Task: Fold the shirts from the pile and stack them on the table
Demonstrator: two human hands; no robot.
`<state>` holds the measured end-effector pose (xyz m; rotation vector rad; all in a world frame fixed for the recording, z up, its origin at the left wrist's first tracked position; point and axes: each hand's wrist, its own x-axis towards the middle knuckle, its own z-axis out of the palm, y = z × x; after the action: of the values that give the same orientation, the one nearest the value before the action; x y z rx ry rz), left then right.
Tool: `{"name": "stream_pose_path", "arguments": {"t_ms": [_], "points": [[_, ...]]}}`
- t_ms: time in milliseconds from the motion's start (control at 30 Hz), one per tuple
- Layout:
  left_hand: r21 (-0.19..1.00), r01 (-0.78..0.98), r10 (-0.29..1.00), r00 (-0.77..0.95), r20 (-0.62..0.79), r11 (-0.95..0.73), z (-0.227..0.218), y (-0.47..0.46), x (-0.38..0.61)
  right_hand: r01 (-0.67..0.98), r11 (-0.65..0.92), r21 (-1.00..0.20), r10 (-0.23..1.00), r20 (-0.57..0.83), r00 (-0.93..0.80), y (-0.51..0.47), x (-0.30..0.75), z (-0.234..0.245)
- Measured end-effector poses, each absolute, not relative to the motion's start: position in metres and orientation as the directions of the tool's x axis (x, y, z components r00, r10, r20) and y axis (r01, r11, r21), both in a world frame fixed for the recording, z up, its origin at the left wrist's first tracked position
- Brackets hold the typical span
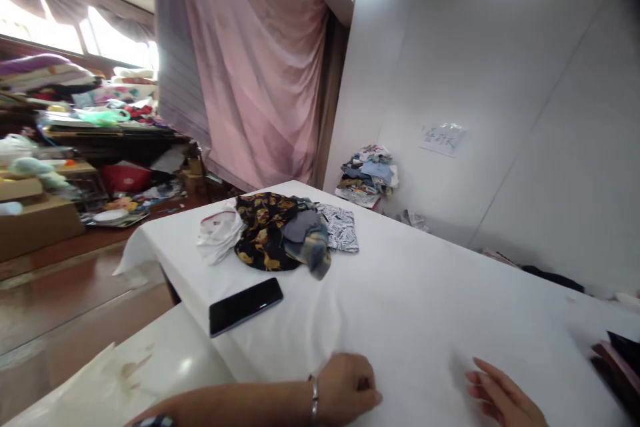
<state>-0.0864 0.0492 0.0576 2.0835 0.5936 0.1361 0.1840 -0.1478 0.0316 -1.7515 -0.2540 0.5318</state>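
My left hand [349, 387], with a silver bangle at its wrist, is near the front of the white-covered table [410, 327]. Its fingers are curled in and nothing shows in them. To its right, my right hand [504, 395] has its fingers out and slightly bent, and it holds nothing. A dark smartphone [246, 307] lies face up, ahead and left of my left hand. Beyond it is a heap of clothes: a white garment [220, 233], a black garment with gold print [265, 230], a grey-blue piece [307, 240] and a black-and-white printed cloth [343, 227].
Dark and pink folded fabric [617, 367] lies at the right edge. A stack of clothes [369, 173] stands by the white wall, below a paper sign [443, 140]. Behind the table hangs a pink curtain [260, 67]. Cardboard boxes [40, 220] and cluttered shelves fill the left.
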Motion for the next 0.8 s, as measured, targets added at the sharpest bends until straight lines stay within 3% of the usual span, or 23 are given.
{"name": "stream_pose_path", "arguments": {"t_ms": [100, 267, 333, 433, 600, 800], "points": [[0.865, 0.356, 0.429, 0.883, -0.188, -0.353, 0.075, 0.063, -0.086, 0.036, -0.295, -0.955, 0.587, -0.151, 0.795, -0.094, 0.141, 0.043], [0.785, 0.266, 0.568, 0.813, 0.129, -0.559, 0.127, 0.133, -0.107, 0.353, -0.203, -0.913, 0.785, 0.063, 0.616, -0.037, 0.096, 0.046], [0.687, 0.369, 0.665, 0.712, 0.224, -0.626, 0.146, 0.175, -0.123, 0.441, -0.208, -0.873, 0.789, 0.116, 0.603, -0.024, 0.088, 0.043], [0.563, 0.589, 0.804, 0.525, 0.280, -0.580, 0.166, 0.243, -0.151, 0.511, -0.217, -0.831, 0.768, 0.178, 0.615, -0.015, 0.082, 0.033], [0.474, 0.781, 0.911, 0.307, 0.274, -0.406, 0.166, 0.323, -0.181, 0.587, -0.211, -0.782, 0.785, 0.222, 0.578, -0.013, 0.083, 0.018], [0.444, 0.865, 0.972, 0.213, 0.097, -0.234, 0.137, 0.355, -0.177, 0.603, -0.172, -0.779, 0.772, 0.274, 0.574, -0.011, 0.089, 0.011]]}}
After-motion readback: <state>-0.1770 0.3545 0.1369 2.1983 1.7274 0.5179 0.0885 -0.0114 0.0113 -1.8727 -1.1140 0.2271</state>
